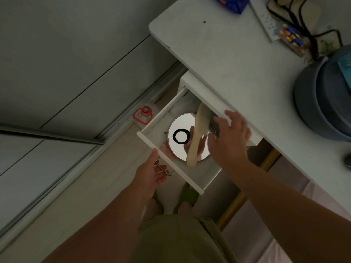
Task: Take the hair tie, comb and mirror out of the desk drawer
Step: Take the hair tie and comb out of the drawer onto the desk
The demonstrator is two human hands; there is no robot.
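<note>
A: We're holding the drawer [152, 138] open, left hand [152, 174] curled round its handle [164, 170]; right hand [228, 137] is hovering spread and empty.

B: Inside, the hair tie [181, 136] and comb [197, 135] are lying on the mirror [182, 147]. We're risking lifting the mirror first and tipping both off.

The room is dim. A white table [237, 59] stands beside pale sliding doors [66, 59] on a metal track [117, 120]. The floor [91, 188] is light, with a yellow rail [233, 209] under the table.
</note>
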